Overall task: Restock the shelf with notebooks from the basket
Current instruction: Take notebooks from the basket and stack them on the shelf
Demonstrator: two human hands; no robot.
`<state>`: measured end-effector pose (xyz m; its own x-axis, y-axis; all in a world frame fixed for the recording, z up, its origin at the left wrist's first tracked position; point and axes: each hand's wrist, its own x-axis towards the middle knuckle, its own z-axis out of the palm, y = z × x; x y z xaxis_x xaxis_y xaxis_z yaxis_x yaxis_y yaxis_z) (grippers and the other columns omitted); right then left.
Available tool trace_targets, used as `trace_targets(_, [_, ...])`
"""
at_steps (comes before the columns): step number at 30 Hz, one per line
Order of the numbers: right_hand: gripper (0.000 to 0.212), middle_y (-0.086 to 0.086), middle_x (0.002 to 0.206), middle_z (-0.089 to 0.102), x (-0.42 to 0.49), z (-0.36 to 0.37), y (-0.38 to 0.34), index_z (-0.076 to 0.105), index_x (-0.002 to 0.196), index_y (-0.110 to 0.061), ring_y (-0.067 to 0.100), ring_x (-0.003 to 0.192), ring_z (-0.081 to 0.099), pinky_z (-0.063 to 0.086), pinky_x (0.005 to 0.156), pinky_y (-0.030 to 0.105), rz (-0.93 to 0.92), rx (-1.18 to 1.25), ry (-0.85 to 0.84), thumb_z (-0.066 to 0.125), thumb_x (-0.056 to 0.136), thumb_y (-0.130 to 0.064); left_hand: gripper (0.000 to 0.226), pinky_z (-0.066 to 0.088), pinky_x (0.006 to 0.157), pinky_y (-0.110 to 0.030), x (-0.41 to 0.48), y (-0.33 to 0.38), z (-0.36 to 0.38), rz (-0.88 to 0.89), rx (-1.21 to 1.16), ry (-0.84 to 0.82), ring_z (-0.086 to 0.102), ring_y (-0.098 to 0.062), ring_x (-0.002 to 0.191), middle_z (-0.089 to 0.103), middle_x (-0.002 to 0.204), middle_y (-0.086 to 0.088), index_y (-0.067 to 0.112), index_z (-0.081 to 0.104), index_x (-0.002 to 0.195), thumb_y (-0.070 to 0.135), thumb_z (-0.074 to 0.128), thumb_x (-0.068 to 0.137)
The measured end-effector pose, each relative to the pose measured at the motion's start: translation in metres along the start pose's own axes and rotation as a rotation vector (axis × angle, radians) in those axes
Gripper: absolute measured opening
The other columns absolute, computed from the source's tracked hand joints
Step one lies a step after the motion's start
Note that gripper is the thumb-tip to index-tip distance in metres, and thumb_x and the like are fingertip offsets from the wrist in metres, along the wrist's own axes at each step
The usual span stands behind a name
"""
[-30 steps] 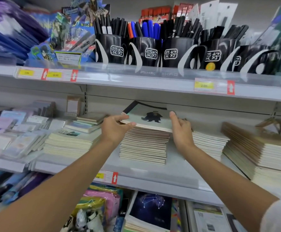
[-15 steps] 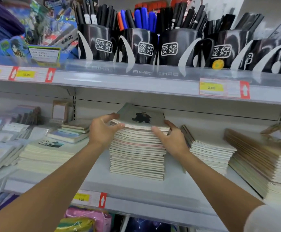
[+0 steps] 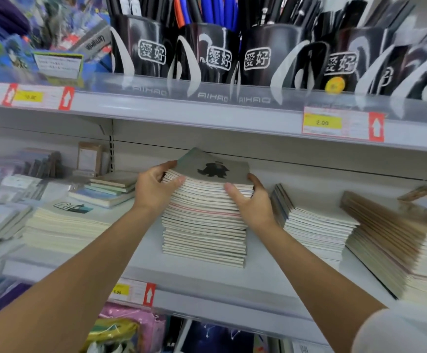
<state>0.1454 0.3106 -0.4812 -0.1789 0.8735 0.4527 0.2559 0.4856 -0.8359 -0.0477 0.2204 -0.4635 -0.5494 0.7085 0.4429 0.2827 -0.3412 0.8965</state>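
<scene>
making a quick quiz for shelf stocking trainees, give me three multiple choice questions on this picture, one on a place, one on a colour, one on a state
1. Where does the held notebook stack stand?
A. on the middle shelf, between other stacks
B. on the top shelf
C. in a basket

2. What colour is its top cover?
A. pink
B. grey
C. yellow

3. What are the left hand and right hand doing?
A. hanging free
B. pointing at a price tag
C. gripping the stack's upper part from both sides

Answers:
1 A, it rests on the shelf board with piles on either side.
2 B, it is grey with a dark figure.
3 C, fingers curl round its edges.
</scene>
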Motion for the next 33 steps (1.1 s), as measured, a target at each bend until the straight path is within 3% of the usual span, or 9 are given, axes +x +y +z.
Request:
trace_targets(2, [0.081,0.005,0.14,0.051,-0.004,-0.002,-0.009,0.043,0.142,-0.016,0.024,0.131,0.045,0.038,0.11,0.038,-0.009,-0.096,0.023,0.067,0.078,-0.06,0.053,0.051,0.098,-0.034,-0.01,0.002,-0.003,-0.028,-0.056,-0.016,0.062,-0.018,0.113,0.064,0.123,-0.003,0.008,0.052,0.136,-0.004,0.065,0.086])
trace_targets(5, [0.07,0.007,0.131,0.053,-0.013,-0.004,-0.025,0.052,0.132,-0.014,0.027,0.127,0.045,0.035,0.109,0.04,-0.135,-0.384,0.2,0.066,0.08,-0.059,0.048,0.051,0.07,-0.008,-0.031,0.001,-0.019,-0.062,-0.065,-0.014,0.06,-0.013,0.1,0.062,0.112,-0.002,0.006,0.052,0.133,-0.005,0.063,0.087])
trace_targets(8, [0.041,0.007,0.115,0.057,-0.034,0.007,-0.049,0.062,0.112,-0.012,0.026,0.115,0.047,0.033,0.1,0.035,-0.269,-0.378,0.342,0.066,0.084,-0.043,0.013,0.04,0.06,-0.013,-0.052,-0.001,-0.044,-0.07,0.198,0.075,0.053,-0.016,0.08,0.059,0.088,-0.003,0.01,0.059,0.099,0.008,0.067,0.088])
trace_targets(10, [0.023,0.002,0.101,0.055,-0.054,0.021,-0.064,0.062,0.099,-0.013,0.023,0.104,0.049,0.037,0.093,0.034,-0.302,-0.274,0.315,0.066,0.085,-0.03,0.024,0.034,0.051,-0.015,-0.066,-0.001,-0.061,-0.097,0.256,0.091,0.04,-0.015,0.061,0.044,0.067,-0.001,0.014,0.048,0.074,0.007,0.067,0.087])
trace_targets(13, [0.009,-0.003,0.087,0.052,-0.097,0.053,-0.077,0.057,0.086,-0.015,0.018,0.087,0.05,0.043,0.076,0.032,-0.322,-0.165,0.127,0.065,0.083,-0.017,0.043,0.035,0.052,-0.02,-0.094,-0.003,-0.095,-0.161,0.321,0.089,0.032,-0.018,0.058,0.034,0.057,-0.001,0.016,0.036,0.055,-0.004,0.062,0.083])
trace_targets(17, [0.014,-0.005,0.07,0.051,-0.163,0.105,-0.07,0.054,0.073,-0.018,0.015,0.068,0.05,0.041,0.062,0.03,-0.188,-0.104,-0.187,0.065,0.08,-0.013,0.044,0.029,0.066,-0.029,-0.141,-0.022,-0.147,-0.267,0.373,0.161,0.022,-0.02,0.061,0.024,0.057,-0.003,0.016,0.028,0.054,-0.01,0.053,0.08])
trace_targets(21, [0.021,-0.007,0.064,0.053,-0.233,0.158,-0.05,0.055,0.066,-0.021,0.01,0.063,0.051,0.041,0.064,0.025,0.011,-0.047,-0.464,0.066,0.08,-0.008,0.047,0.021,0.053,-0.03,-0.202,-0.061,-0.2,-0.374,0.472,0.23,0.023,-0.017,0.052,0.026,0.051,-0.001,0.017,0.026,0.05,-0.01,0.053,0.078])
trace_targets(29, [0.025,-0.004,0.068,0.058,-0.342,0.252,-0.012,0.059,0.064,-0.017,0.016,0.072,0.055,0.043,0.069,0.027,0.116,-0.145,-0.857,0.064,0.085,-0.007,0.031,0.029,0.058,-0.028,-0.31,-0.151,-0.295,-0.731,0.376,0.425,0.038,-0.021,0.062,0.041,0.061,-0.01,0.008,0.045,0.056,-0.004,0.057,0.082])
trace_targets(33, [0.017,0.01,0.081,0.065,-0.39,0.288,0.012,0.07,0.101,0.0,0.027,0.084,0.064,0.048,0.077,0.033,0.223,-0.182,-0.997,0.062,0.086,-0.003,0.018,0.031,0.066,-0.029,-0.362,-0.193,-0.334,-0.893,0.34,0.533,0.043,-0.023,0.067,0.047,0.062,-0.01,0.006,0.055,0.069,0.001,0.054,0.087])
